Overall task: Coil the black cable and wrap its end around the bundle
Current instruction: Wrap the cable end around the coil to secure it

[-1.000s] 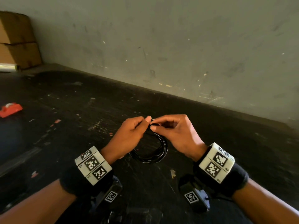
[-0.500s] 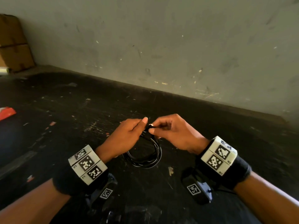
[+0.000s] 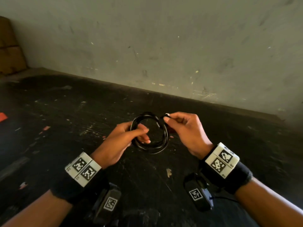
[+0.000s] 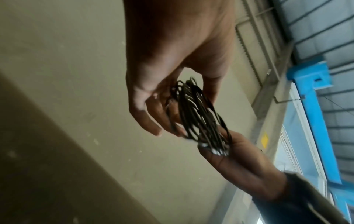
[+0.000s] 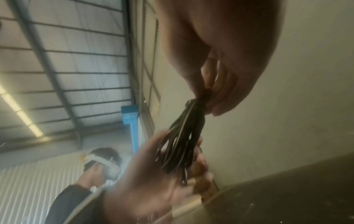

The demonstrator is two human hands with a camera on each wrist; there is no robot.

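The black cable [image 3: 152,147] is wound into a round coil of several loops, held above the dark tabletop. My left hand [image 3: 144,135] grips the coil's left side, thumb over the strands and fingers through the loop. My right hand [image 3: 166,116] pinches the cable's end with its small light tip at the coil's upper right. In the left wrist view the coil [image 4: 197,112] is seen edge-on between the left hand [image 4: 162,121] and the right hand [image 4: 239,159]. The right wrist view shows the right hand [image 5: 210,100] pinching the strands [image 5: 182,136] above the left hand [image 5: 153,181].
The tabletop [image 3: 82,145] is black and scratched, ending at a grey wall [image 3: 164,46] just beyond my hands. A red-orange object [image 3: 2,116] lies at the left edge. Cardboard boxes [image 3: 9,51] are stacked in the far left corner.
Both hands pinched the top of the hanging coil before. The left hand has since shifted to the coil's left side, fingers through the loop, and the right has drawn the end up and right.
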